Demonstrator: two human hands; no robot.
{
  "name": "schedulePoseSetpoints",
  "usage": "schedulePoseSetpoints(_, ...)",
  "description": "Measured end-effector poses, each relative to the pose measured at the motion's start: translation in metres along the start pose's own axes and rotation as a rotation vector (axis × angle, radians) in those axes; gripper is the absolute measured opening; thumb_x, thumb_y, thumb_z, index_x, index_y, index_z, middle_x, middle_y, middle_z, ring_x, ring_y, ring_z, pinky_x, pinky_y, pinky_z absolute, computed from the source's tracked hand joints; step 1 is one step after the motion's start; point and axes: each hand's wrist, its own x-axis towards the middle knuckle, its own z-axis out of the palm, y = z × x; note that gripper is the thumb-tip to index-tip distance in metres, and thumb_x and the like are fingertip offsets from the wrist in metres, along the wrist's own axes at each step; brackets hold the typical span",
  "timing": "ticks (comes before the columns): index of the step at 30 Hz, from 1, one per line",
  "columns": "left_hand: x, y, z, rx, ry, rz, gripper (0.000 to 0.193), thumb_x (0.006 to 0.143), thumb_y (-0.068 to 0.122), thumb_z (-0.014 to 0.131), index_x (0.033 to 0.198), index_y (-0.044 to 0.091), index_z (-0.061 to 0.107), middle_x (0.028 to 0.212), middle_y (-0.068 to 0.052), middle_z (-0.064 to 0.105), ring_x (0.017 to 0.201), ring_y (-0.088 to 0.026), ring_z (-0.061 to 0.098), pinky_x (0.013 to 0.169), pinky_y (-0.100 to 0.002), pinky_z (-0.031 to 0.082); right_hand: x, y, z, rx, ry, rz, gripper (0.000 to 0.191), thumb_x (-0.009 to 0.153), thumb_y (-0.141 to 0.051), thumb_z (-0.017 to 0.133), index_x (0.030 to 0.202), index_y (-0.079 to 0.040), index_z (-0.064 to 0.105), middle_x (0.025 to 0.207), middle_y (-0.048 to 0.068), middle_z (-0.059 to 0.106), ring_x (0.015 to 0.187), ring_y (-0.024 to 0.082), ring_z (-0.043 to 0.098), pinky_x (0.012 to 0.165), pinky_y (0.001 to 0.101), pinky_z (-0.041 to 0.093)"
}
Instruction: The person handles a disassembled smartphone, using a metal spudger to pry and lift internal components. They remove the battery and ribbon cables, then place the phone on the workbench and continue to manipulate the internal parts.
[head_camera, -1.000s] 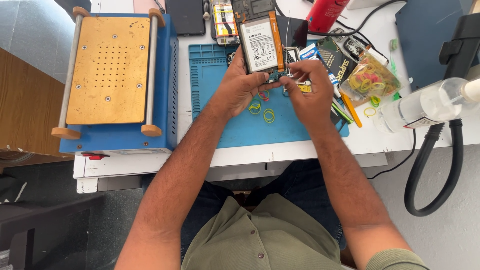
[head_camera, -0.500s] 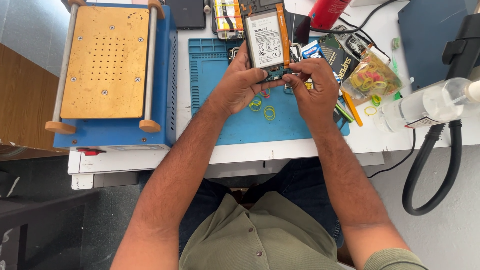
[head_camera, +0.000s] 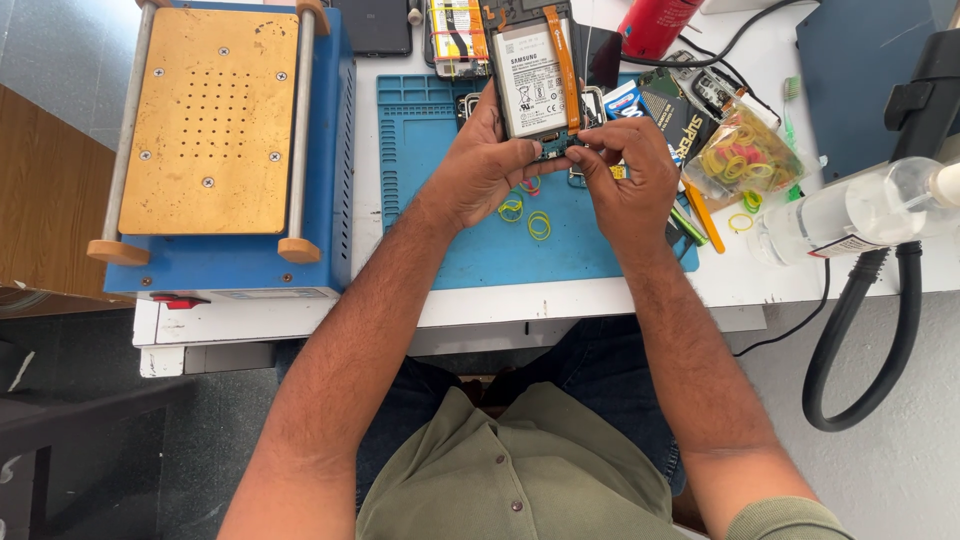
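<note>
An opened phone (head_camera: 535, 75) with its white battery and an orange flex strip showing is held above a blue work mat (head_camera: 470, 230). My left hand (head_camera: 480, 165) grips the phone's lower left edge. My right hand (head_camera: 625, 165) pinches at the phone's bottom end, fingertips on the small board there. Whether a tool sits between those fingers is hidden. Yellow-green rubber bands (head_camera: 525, 215) lie on the mat just below my hands.
A blue machine with a brass-coloured perforated plate (head_camera: 210, 120) fills the table's left. A bag of coloured rubber bands (head_camera: 745, 155), a clear bottle (head_camera: 850, 215), a black hose (head_camera: 860, 340), a red can (head_camera: 655, 25), another opened phone (head_camera: 455, 30) and small tools crowd the right and back.
My hands and the phone stay in nearly the same hold; my right fingertips have shifted slightly along the phone's bottom edge, and the view has drifted a little.
</note>
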Motion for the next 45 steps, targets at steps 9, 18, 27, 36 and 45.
schedulePoseSetpoints(9, -0.002, 0.002, 0.004, 0.167, -0.007, 0.017, 0.081, 0.086, -0.008, 0.064, 0.153, 0.008, 0.021, 0.134, -0.02, 0.058, 0.127, -0.03, 0.064, 0.11, -0.051, 0.061, -0.001, 0.004, 0.001, 0.001, -0.009, -0.009, 0.018, 0.099, -0.011, 0.084, 0.108, -0.007, 0.069, 0.107, 0.005, 0.066, 0.089, 0.01, 0.064, 0.073, 0.0244, 0.056)
schedulePoseSetpoints(18, -0.002, 0.003, 0.005, 0.15, 0.006, 0.057, 0.08, 0.084, -0.008, 0.064, 0.152, 0.006, 0.022, 0.134, -0.02, 0.059, 0.129, -0.031, 0.065, 0.107, -0.051, 0.057, 0.002, -0.004, 0.0, 0.094, -0.03, 0.029, 0.014, 0.102, -0.006, 0.079, 0.111, -0.004, 0.069, 0.111, 0.005, 0.064, 0.092, 0.011, 0.064, 0.079, 0.0245, 0.057)
schedulePoseSetpoints(27, -0.003, 0.005, 0.004, 0.195, 0.007, 0.048, 0.079, 0.081, -0.008, 0.063, 0.151, -0.001, 0.026, 0.128, -0.021, 0.062, 0.124, -0.03, 0.068, 0.108, -0.049, 0.058, 0.003, 0.003, -0.002, 0.725, -0.203, 0.557, 0.015, 0.106, -0.018, 0.065, 0.108, -0.003, 0.069, 0.096, 0.003, 0.069, 0.087, 0.009, 0.064, 0.081, 0.0253, 0.054)
schedulePoseSetpoints(36, -0.002, 0.003, 0.009, 0.211, 0.02, 0.02, 0.076, 0.086, -0.004, 0.067, 0.15, 0.002, 0.025, 0.124, -0.017, 0.065, 0.117, -0.025, 0.069, 0.101, -0.044, 0.064, -0.002, 0.01, -0.001, 0.673, -0.176, 0.552, 0.016, 0.106, -0.014, 0.064, 0.105, -0.001, 0.072, 0.09, 0.001, 0.067, 0.08, 0.007, 0.057, 0.077, 0.0238, 0.05)
schedulePoseSetpoints(45, -0.001, 0.001, 0.006, 0.27, 0.064, 0.048, 0.071, 0.091, -0.002, 0.065, 0.151, 0.002, 0.028, 0.125, -0.019, 0.064, 0.115, -0.027, 0.071, 0.096, -0.044, 0.068, -0.001, 0.009, 0.0, 0.609, -0.2, 0.539, 0.015, 0.106, -0.015, 0.066, 0.101, -0.002, 0.072, 0.087, 0.001, 0.064, 0.079, 0.007, 0.057, 0.075, 0.0237, 0.05)
